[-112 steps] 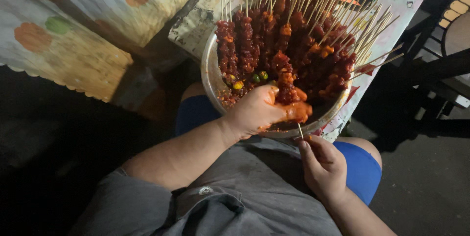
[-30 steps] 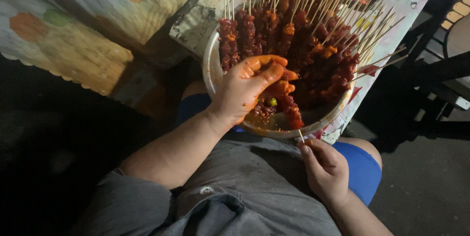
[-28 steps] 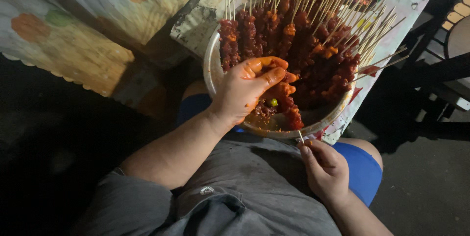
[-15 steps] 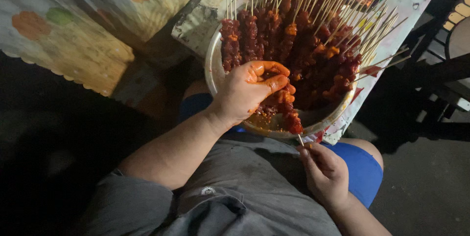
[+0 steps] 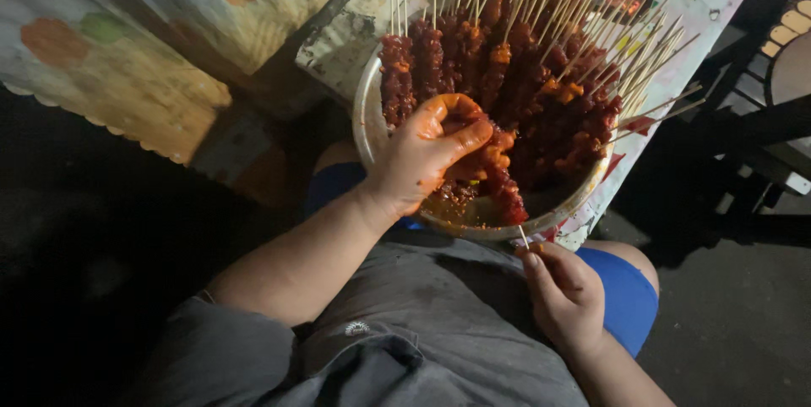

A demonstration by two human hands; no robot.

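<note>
Over the lap, left hand [image 5: 422, 158] grips red marinated meat on a skewer [image 5: 498, 192] pinched by right hand [image 5: 562, 293]; metal bowl [image 5: 372, 132] brims with finished skewers [image 5: 524, 78].

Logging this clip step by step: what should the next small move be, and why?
Probably push the meat piece farther down the skewer. The left hand grips marinated meat over the metal bowl, the right hand pinches the stick's bare end, and the meat sits near its tip.

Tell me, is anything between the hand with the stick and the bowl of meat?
Nothing visible. The right hand pinches a thin skewer just below the metal bowl's rim, with only open air between. The left hand is already in the bowl, on the sauced meat.
</note>
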